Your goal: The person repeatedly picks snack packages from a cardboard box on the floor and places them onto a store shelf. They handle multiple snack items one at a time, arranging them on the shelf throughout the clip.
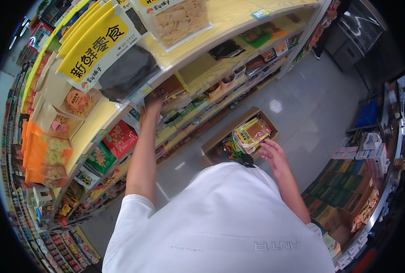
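Observation:
My left hand [154, 99] reaches in under the edge of the top wooden shelf [185, 54], at a flat yellow-edged snack packet [171, 89] on the shelf below. Its fingers are partly hidden, so its grip is unclear. My right hand [272, 153] hangs with fingers apart beside an open cardboard box [216, 140], its fingertips close to a stack of yellow and red flat snack packets [252, 133]. Whether they touch cannot be told. Green packets [236, 147] lie in the same box, lower down beside the stack.
Large yellow-topped pouches [93, 47] and orange bags [48, 153] stand on the top shelf. Lower shelves carry red and green packets [120, 138]. Stacked cartons [339, 184] stand at the right. Grey tile floor [311, 92] runs between, with another person's shoe [316, 54] farther off.

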Tool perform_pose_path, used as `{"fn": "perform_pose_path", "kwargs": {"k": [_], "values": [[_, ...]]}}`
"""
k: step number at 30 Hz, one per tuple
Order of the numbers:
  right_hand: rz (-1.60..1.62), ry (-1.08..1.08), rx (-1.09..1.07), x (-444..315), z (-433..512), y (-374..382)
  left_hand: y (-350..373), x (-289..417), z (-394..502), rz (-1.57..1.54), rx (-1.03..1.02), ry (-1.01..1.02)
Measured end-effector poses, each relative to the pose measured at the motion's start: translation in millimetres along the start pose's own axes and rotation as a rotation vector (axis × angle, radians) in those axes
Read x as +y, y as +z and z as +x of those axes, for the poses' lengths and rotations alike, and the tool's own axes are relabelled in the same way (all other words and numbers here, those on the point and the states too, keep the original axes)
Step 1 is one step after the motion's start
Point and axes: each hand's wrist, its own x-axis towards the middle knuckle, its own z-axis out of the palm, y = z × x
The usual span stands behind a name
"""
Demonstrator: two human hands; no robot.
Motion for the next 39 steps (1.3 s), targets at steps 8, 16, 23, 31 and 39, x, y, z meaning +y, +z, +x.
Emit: {"fn": "perform_pose_path", "kwargs": {"k": [8,16,23,31,39], "values": [[0.065,-0.01,0.093,7.0,-14.8,-22.1,11.6,5.3,14.7,0.689,-0.168,0.128],[0.102,0.007,0.107,17.4,-23.4,-19.2,41.3,-15.8,-23.4,0.84,-0.017,0.669],[0.113,0.01,0.128,20.3,-28.0,-14.1,54.9,8.1,-49.0,0.815,-0.232,0.404],[0.137,0.021,0.139,26.2,-25.0,-10.5,47.2,-13.0,-16.3,0.906,-0.206,0.43],[0.145,0.023,0.147,34.7,-29.9,-9.6,47.0,-24.3,0.2,0.909,-0.278,0.397]]}}
